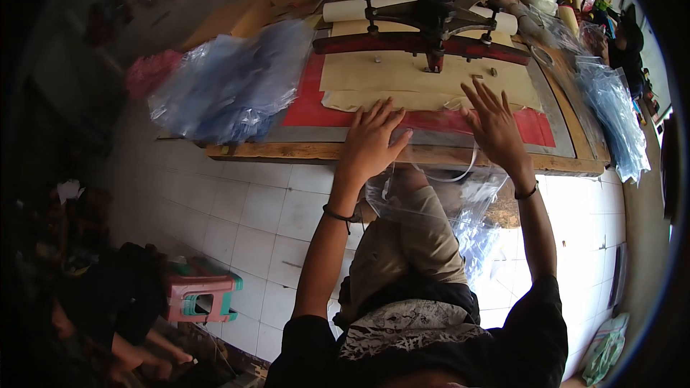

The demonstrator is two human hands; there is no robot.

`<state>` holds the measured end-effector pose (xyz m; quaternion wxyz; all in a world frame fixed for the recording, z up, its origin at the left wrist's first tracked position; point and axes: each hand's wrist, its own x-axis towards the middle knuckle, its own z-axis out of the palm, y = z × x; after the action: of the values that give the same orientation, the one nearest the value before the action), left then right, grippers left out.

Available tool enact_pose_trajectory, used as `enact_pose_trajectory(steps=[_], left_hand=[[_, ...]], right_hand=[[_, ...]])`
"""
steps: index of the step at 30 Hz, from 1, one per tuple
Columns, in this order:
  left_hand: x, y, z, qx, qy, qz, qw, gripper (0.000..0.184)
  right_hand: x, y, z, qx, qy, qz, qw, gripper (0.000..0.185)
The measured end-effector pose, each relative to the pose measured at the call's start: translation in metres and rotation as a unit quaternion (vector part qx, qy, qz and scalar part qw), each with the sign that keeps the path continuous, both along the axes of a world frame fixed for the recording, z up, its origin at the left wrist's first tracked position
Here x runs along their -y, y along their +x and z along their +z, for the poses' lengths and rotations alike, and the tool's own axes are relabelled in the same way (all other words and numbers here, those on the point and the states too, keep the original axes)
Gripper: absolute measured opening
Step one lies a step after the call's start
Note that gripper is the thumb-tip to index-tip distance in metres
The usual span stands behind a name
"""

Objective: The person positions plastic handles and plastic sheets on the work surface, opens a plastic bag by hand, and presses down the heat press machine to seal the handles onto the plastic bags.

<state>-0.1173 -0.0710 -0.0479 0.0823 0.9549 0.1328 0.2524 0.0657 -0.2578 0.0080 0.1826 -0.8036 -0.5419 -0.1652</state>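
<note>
The wood-edged worktop (287,150) stood over a white-tiled floor (248,205), with the clear plastic bag (438,190) lying partly on it and hanging over its front edge, below your hands. Your left hand (372,136) had its fingers slightly spread at the bag's top, your right hand (496,129) had its fingers wide near the other side; the press (431,25) hung just beyond, plastic piles (230,82) flanked both ends, and a stool (201,296) and a crouching person (108,294) were low on the left.
</note>
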Motion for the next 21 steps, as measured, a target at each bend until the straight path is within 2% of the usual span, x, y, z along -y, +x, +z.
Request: enact_pose_trajectory(steps=[3, 5, 13, 21], left_hand=[[-0.004, 0.0, 0.002, 0.012, -0.003, 0.006, 1.0, 0.051], [-0.001, 0.0, 0.003, 0.005, -0.011, 0.001, 1.0, 0.051], [0.001, 0.002, 0.005, 0.018, 0.014, -0.016, 1.0, 0.045], [0.002, 0.0, 0.002, 0.007, 0.027, -0.021, 0.999, 0.042]], right_hand=[[0.007, 0.006, -0.032, -0.04, -0.05, -0.033, 0.997, 0.053], [0.007, 0.009, -0.036, -0.04, -0.035, -0.025, 0.998, 0.055], [0.009, 0.004, -0.036, -0.035, -0.087, -0.055, 0.994, 0.059], [0.017, -0.012, -0.03, -0.049, -0.082, -0.057, 0.994, 0.064]])
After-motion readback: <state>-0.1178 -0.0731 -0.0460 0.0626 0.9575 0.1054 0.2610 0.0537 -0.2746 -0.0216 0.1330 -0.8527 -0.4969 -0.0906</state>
